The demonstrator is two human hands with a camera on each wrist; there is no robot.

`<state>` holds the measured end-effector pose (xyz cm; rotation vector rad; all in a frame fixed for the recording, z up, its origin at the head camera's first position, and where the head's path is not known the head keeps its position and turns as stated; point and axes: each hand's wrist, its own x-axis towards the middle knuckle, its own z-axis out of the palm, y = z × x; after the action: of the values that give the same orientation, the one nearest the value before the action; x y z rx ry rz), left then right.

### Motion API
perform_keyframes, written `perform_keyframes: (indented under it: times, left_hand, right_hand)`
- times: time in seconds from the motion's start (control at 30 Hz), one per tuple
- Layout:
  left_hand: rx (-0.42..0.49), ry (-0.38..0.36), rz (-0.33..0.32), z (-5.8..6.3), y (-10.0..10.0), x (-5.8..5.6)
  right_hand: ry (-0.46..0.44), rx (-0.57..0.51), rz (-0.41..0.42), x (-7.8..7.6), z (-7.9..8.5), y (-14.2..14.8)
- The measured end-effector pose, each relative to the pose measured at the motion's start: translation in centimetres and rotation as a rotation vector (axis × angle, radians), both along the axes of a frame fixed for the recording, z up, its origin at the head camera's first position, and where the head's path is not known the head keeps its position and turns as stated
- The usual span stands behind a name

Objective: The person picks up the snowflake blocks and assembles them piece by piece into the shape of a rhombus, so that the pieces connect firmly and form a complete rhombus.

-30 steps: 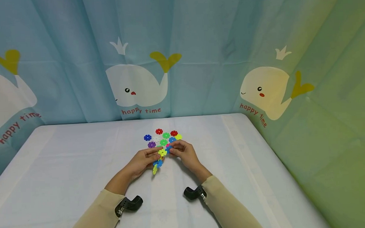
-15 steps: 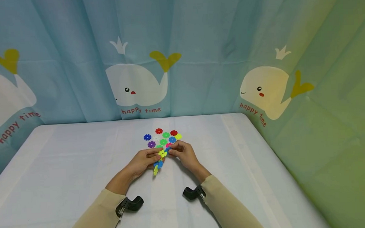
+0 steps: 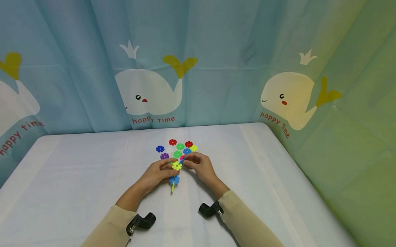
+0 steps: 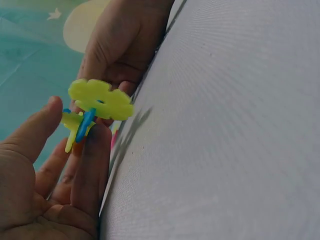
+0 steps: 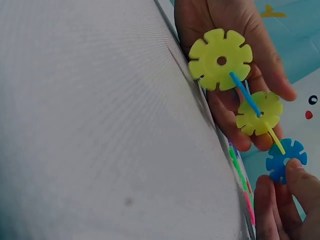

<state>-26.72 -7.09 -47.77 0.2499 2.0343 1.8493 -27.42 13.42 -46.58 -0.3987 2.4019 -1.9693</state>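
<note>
A short chain of interlocking snowflake discs, yellow and blue, hangs between both hands over the table. In the head view my left hand [image 3: 155, 172] has its thumb and fingers about a yellow disc [image 3: 177, 165] in the chain. My right hand [image 3: 201, 166] pinches the blue disc [image 5: 277, 164] at the far end between thumb and fingertips. At the near end, a blue disc [image 3: 174, 180] carries a yellow disc [image 5: 218, 47], seen edge-on from the head and broadside in the right wrist view. The left fingertips [image 4: 98, 132] stand right beside the chain.
Several loose discs lie just beyond the hands: dark blue [image 3: 160, 148], red [image 3: 173, 142], purple [image 3: 164, 156], green [image 3: 177, 154], among others. They rest on a white-covered table [image 3: 88, 171]. A whale-print curtain [image 3: 221, 46] hangs behind it.
The near end of the chain has turned and swung slightly right and down; its blue disc now faces up and its yellow disc shows edge-on. Both hands have stayed nearly in place.
</note>
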Motion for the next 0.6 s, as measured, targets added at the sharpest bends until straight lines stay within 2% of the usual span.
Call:
perform_keyframes:
  times: [0.1,0.2,0.6]
  left_hand:
    - [0.014,0.006,0.001,0.05,0.03,0.03]
    - [0.026,0.011,0.010,0.11,0.13,0.08]
    - [0.002,0.053,0.051,-0.09,0.54,0.24]
  right_hand:
    - [-0.028,-0.018,-0.004,-0.70,-1.06,0.13]
    - [-0.053,-0.023,-0.002,-0.84,-1.28,0.18]
    - [-0.180,-0.047,-0.004,-0.47,-0.45,-0.08]
